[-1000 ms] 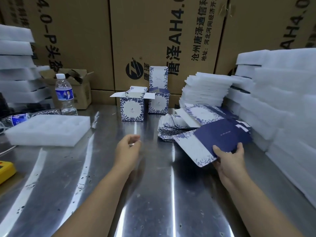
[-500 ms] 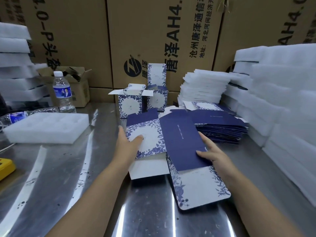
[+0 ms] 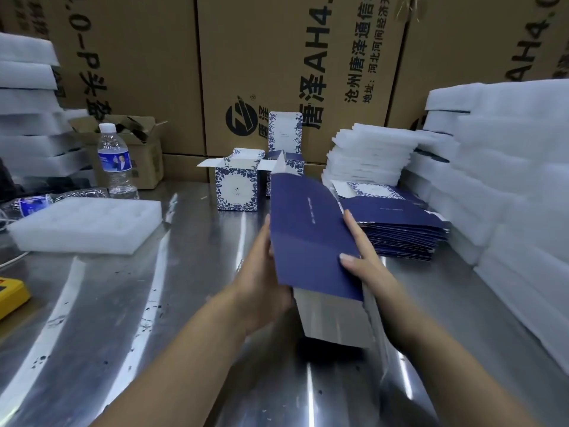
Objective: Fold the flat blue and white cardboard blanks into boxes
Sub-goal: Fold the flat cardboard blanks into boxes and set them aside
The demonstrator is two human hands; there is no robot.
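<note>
With L hand (image 3: 261,272), presses straight fingers against left side of blank (image 3: 308,235); with R hand (image 3: 365,260), grips right side, thumb on top of dark-blue face. Holds blank part-opened and tilted over steel table (image 3: 154,303), mid-frame, white flap hanging toward 6 o'clock. Can't tell if flap touches table. At 2 o'clock from hands: stack of flat blanks (image 3: 400,223). At 12: two folded boxes (image 3: 237,183), tops open. At 10: foam tray (image 3: 86,223), w/ water bottle (image 3: 115,158) behind.
</note>
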